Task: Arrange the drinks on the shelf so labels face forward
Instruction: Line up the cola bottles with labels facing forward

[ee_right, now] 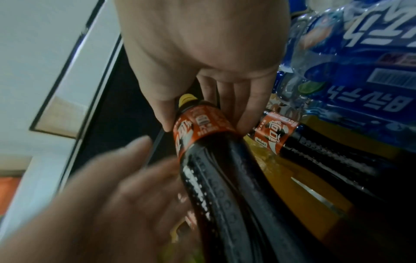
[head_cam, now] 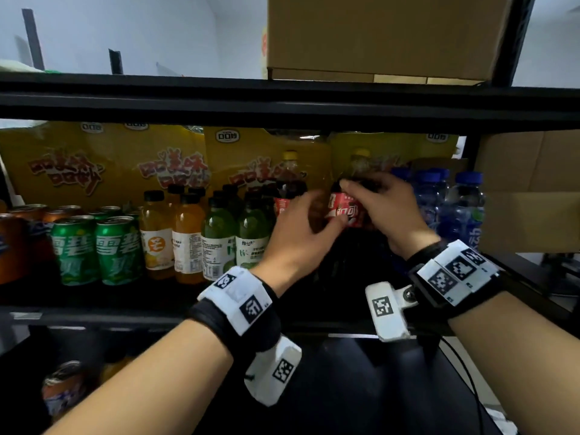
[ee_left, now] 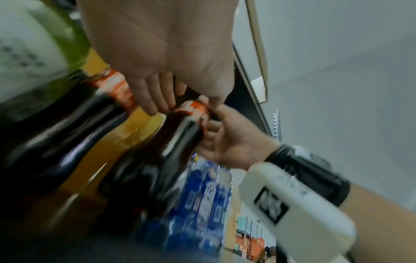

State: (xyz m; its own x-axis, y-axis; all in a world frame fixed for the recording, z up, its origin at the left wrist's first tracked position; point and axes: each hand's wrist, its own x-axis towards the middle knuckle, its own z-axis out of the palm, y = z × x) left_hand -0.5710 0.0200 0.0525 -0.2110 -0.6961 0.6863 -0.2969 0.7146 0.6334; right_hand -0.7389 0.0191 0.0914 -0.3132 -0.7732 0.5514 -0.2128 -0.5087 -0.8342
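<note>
Two hands are wrapped round the upright cola bottle (ee_right: pixel 216 178) on the shelf (head_cam: pixel 94 313), left hand (head_cam: pixel 298 233) on its label (head_cam: pixel 349 213), right hand (head_cam: pixel 386 208) at its shoulder; it should be twisted in place, kept clear of the neighbouring cola (head_cam: pixel 288 193) and blue water bottles (head_cam: pixel 464 208).

Black metal shelving (head_cam: pixel 219 103), white wall (head_cam: pixel 125 29) behind, cardboard box (head_cam: pixel 376 36) above.

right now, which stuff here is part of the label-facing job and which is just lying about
Job: cola bottle gripped by the right hand, left hand at its label; second cola bottle; green cans; juice bottles; blue water bottles.
Lying about: cardboard box above; yellow snack bags at the back.
</note>
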